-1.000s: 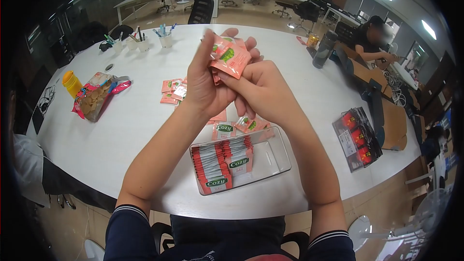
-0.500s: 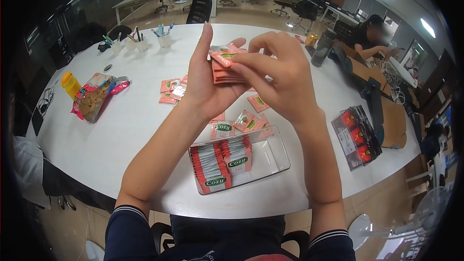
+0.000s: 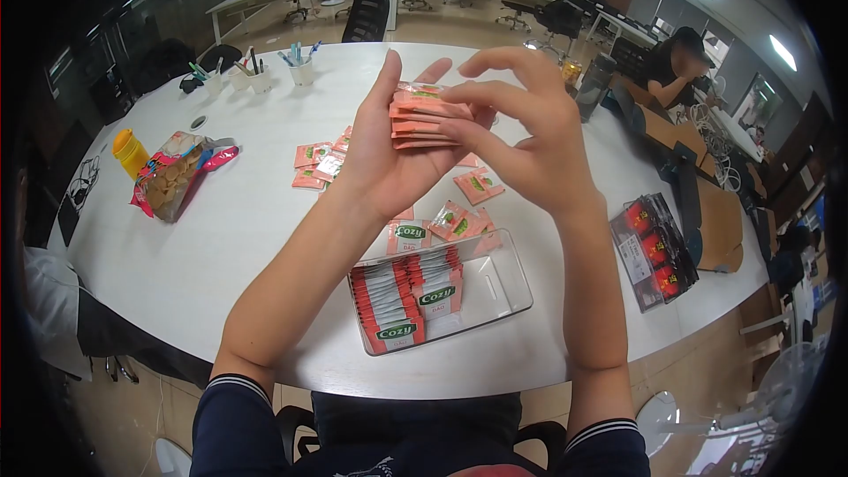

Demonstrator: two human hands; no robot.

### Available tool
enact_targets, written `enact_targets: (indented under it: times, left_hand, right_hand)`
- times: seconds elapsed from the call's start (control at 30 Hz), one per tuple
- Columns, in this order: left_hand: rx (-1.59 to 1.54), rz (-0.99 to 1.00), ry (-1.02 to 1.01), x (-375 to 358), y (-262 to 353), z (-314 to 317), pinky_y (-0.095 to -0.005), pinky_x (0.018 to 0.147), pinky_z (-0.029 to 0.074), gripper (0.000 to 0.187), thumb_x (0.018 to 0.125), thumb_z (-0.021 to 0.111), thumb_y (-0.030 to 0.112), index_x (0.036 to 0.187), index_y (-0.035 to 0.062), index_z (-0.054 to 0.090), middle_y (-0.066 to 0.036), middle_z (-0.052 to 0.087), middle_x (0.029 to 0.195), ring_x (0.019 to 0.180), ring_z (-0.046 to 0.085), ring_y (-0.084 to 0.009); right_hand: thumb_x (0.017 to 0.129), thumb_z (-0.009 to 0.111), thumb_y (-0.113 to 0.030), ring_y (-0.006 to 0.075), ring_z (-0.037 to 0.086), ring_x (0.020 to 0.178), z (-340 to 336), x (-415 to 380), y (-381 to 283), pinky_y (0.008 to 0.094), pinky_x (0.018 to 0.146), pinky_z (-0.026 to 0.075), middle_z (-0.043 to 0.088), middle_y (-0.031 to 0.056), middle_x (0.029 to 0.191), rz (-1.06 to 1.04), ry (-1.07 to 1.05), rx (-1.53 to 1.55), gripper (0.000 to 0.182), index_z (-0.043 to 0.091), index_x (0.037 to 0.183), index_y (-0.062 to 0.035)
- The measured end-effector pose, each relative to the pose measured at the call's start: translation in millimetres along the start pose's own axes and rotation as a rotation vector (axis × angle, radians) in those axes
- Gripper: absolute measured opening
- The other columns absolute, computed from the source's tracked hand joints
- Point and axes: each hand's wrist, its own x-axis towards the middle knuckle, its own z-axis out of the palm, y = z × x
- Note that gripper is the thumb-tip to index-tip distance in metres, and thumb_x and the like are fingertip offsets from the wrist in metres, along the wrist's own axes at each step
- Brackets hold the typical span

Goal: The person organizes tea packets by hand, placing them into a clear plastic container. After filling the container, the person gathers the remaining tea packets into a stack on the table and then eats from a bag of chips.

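Observation:
A stack of pink sachets (image 3: 424, 117) rests in my left hand (image 3: 382, 152), between its thumb and fingers. At the stack's right side, the thumb and fingertips of my right hand (image 3: 528, 137) touch it. Below them a clear plastic box (image 3: 495, 287) holds two rows of upright sachets marked Cozy (image 3: 397, 300), with bare space at its right end. More pink sachets (image 3: 459, 221) lie loose behind the box, and a small group (image 3: 314, 163) lies to the left of my left forearm.
On the white table (image 3: 221, 274) are a snack bag (image 3: 172, 178), a yellow bottle (image 3: 130, 155), pen cups (image 3: 300, 73), dark-and-red packs (image 3: 654, 247) and a dark bottle (image 3: 594, 87). A person (image 3: 676, 66) sits at the back right, near open cardboard boxes (image 3: 717, 221).
The top sachet, earlier tilted in my right fingers, now lies on the stack. My right hand has shifted slightly right and its fingers have spread. The person's arm at the back has risen toward the head.

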Motion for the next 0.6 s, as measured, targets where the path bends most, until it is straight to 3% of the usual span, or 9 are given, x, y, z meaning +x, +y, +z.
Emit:
enact_targets:
  times: [0.2,0.3,0.4,0.5,0.6]
  left_hand:
    - [-0.102,-0.077,-0.125,-1,2,-7,-0.0494,0.111,0.055,0.071,0.109,0.041,0.062,0.151,0.0041,0.040,-0.021,0.056,0.130,0.128,0.058,-0.0377]
    - [-0.050,-0.023,-0.057,-4,-1,1,-0.0492,0.113,0.054,0.071,0.109,0.041,0.062,0.150,0.0041,0.041,-0.021,0.056,0.130,0.129,0.058,-0.0370]
    - [-0.007,0.027,-0.050,-7,-5,10,-0.0439,0.105,0.061,0.070,0.110,0.047,0.056,0.142,-0.0056,0.045,-0.020,0.057,0.121,0.123,0.059,-0.0336]
    - [-0.038,-0.004,-0.103,-6,-4,7,-0.0446,0.105,0.061,0.070,0.110,0.047,0.057,0.144,-0.0039,0.045,-0.021,0.057,0.123,0.124,0.059,-0.0340]
    - [-0.065,-0.027,-0.094,-4,1,-2,-0.0517,0.114,0.053,0.069,0.110,0.041,0.061,0.149,0.0039,0.039,-0.022,0.054,0.133,0.131,0.056,-0.0398]
  right_hand:
    - [0.072,0.089,-0.030,0.0303,0.056,0.121,-6,1,-1,0.0480,0.111,0.037,0.067,0.0042,0.121,-0.011,-0.060,0.018,0.038,0.081,0.106,-0.0128]
    - [0.071,0.089,-0.030,0.0323,0.054,0.126,-4,0,-1,0.0500,0.114,0.035,0.066,0.0047,0.123,0.011,-0.085,0.025,0.042,0.080,0.108,-0.0123]
    - [0.070,0.089,-0.029,0.0329,0.054,0.127,-2,-1,1,0.0506,0.115,0.034,0.066,0.0047,0.124,0.018,-0.092,0.023,0.044,0.079,0.108,-0.0117]
    - [0.070,0.089,-0.029,0.0331,0.053,0.127,-1,-1,2,0.0510,0.115,0.034,0.065,0.0045,0.124,0.014,-0.082,0.022,0.043,0.079,0.108,-0.0115]
    - [0.073,0.088,-0.029,0.0322,0.054,0.125,-3,-1,1,0.0498,0.114,0.036,0.065,0.0044,0.125,0.014,-0.082,0.016,0.041,0.079,0.109,-0.0117]
